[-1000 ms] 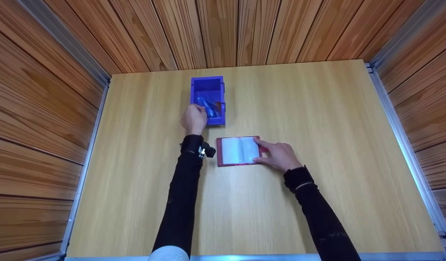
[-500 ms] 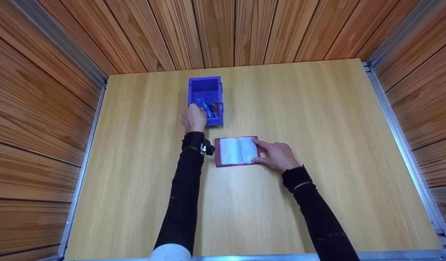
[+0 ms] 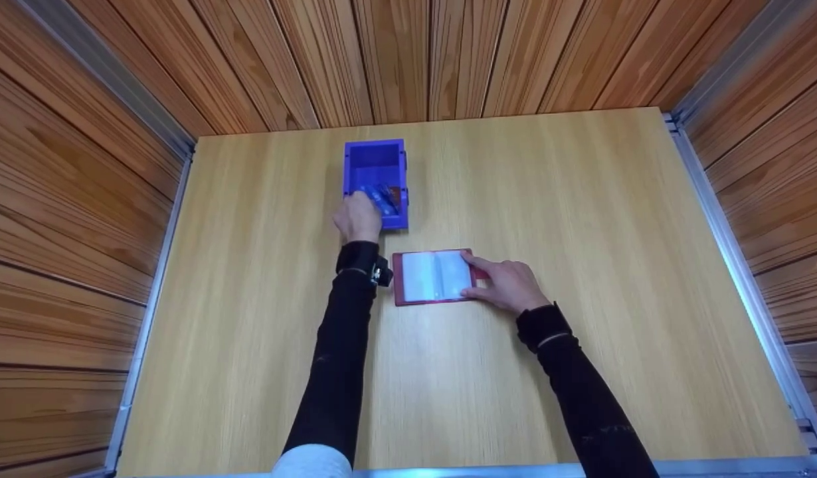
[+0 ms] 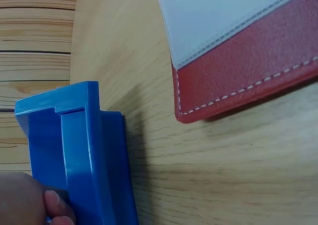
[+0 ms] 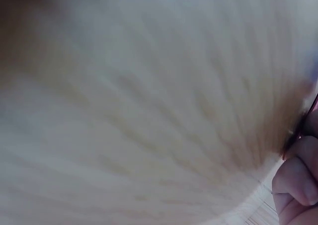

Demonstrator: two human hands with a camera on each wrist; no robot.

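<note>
I have the right grip (image 3: 511,285) pinching the open booklet (image 3: 437,276), long axis across the bench (image 3: 581,219) — and beyond it, leftward, the left grip (image 3: 358,216) dips into the blue box (image 3: 374,157) — can't tell what it holds.

booklet (image 4: 243,48) cut off in left wrist view

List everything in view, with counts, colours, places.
box: one, blue, on table, left of centre
small items: count unclear, mostly blue, inside box
booklet: one, red, pale pages, near table's middle
table: one, light wood, beneath
plank walls: three, brown, left, right, far
metal rails: several, grey, table edges
sleeves: two, black, near side
wristbands: two, black, adjoining sleeves
left hand: one, bare, box's near left corner
right hand: one, bare, gripping booklet's right edge
</note>
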